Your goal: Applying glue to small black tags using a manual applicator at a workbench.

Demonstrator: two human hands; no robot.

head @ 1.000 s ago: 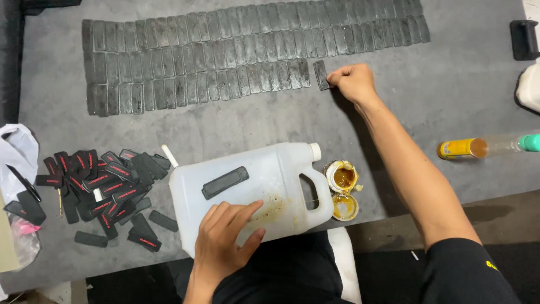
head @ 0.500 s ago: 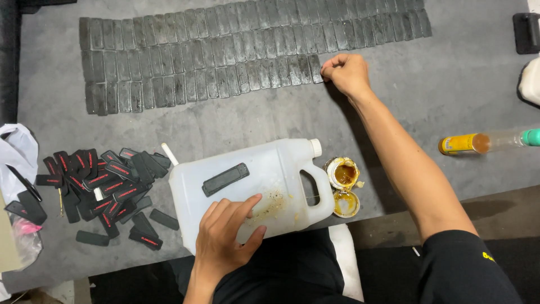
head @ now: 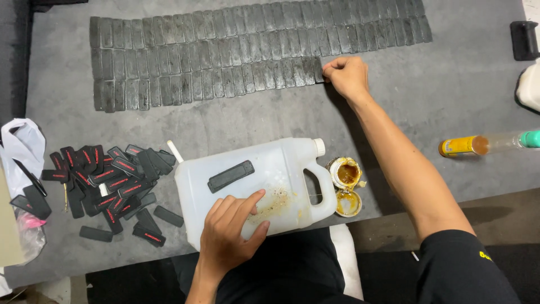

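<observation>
My left hand (head: 228, 233) lies flat on the white plastic jug (head: 256, 183) that rests on its side right in front of me, fingers loosely spread over its stained face and holding nothing. One black rubber strip (head: 231, 175) sits on top of the jug, just beyond my fingertips and not touching them. At the jug's handle end, beside its white cap, stand two small open tins of amber glue (head: 344, 186), one just behind the other.

To my left a loose pile of black strips with red marks (head: 107, 180) is heaped on the grey mat (head: 253, 115), a few lying apart at its near edge. Past that pile, at the mat's left edge, a white plastic bag (head: 22, 146) slumps with more dark pieces against it.

Off to the right, well apart from the jug, a clear bottle with a yellow label and a green cap (head: 489, 143) lies on its side.

My right arm stretches far across the mat. My right hand (head: 347, 76) is curled there, thumb and fingertips pressed together on the end strip (head: 318, 68) of the lowest row; I cannot tell if they pinch it or only push down on it. That strip closes the right end of the laid-out rows of dark strips (head: 225, 56), packed edge to edge in bands across the far side of the mat. At the far right edge sits a black block (head: 524, 39).
</observation>
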